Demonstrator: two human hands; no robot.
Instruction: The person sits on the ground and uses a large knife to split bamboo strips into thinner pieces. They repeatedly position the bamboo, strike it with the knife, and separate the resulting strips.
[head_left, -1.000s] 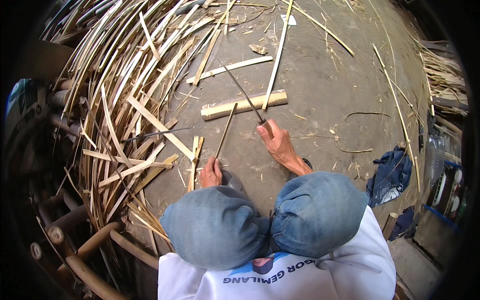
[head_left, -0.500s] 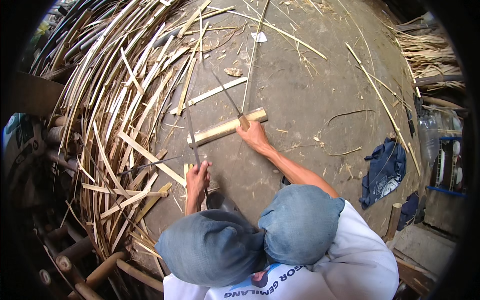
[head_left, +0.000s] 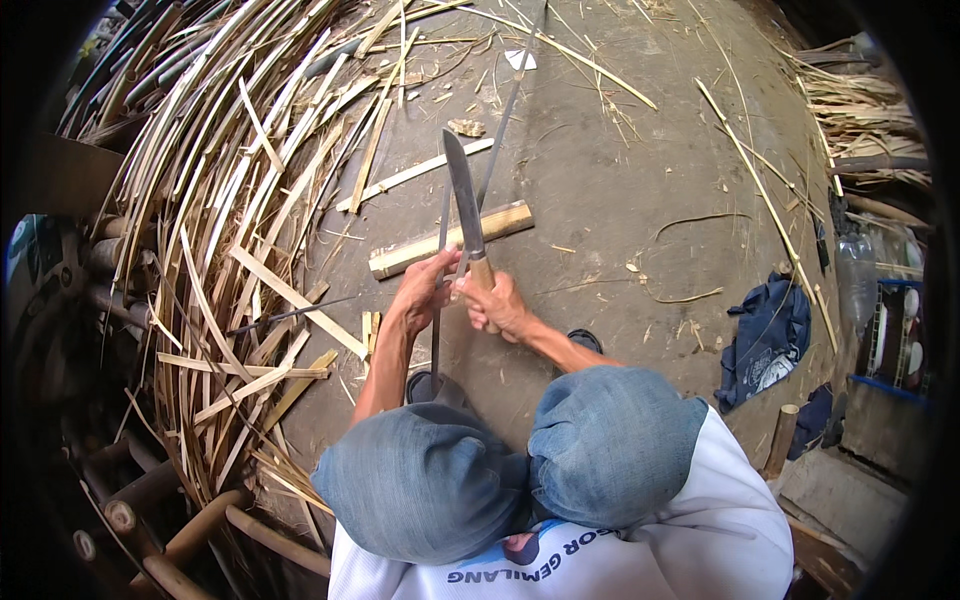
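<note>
My right hand (head_left: 497, 305) is wrapped round the wooden handle of a large knife (head_left: 464, 195), its broad blade pointing up and away. Close beside it, my left hand (head_left: 422, 292) grips a thin dark bamboo strip (head_left: 436, 340) that runs down between my feet. The fingers of both hands nearly meet near the base of the blade. Beyond them, a split bamboo block (head_left: 400, 260) lies on the ground, partly covered by the blade and strip. Another long thin strip (head_left: 508, 110) stretches away past the block; its near end is hidden by the knife.
A large heap of pale bamboo strips (head_left: 215, 200) fills the left side, with poles (head_left: 200, 540) below it. Loose slivers (head_left: 760, 200) are scattered over the ground (head_left: 620, 220). At right lie a dark blue cloth (head_left: 768, 335), a wooden stake (head_left: 782, 440) and a plastic bottle (head_left: 855, 265).
My right hand has drawn back from the block with the knife, whose blade now points upward. My left hand, with the strip, has moved up and right to meet it.
</note>
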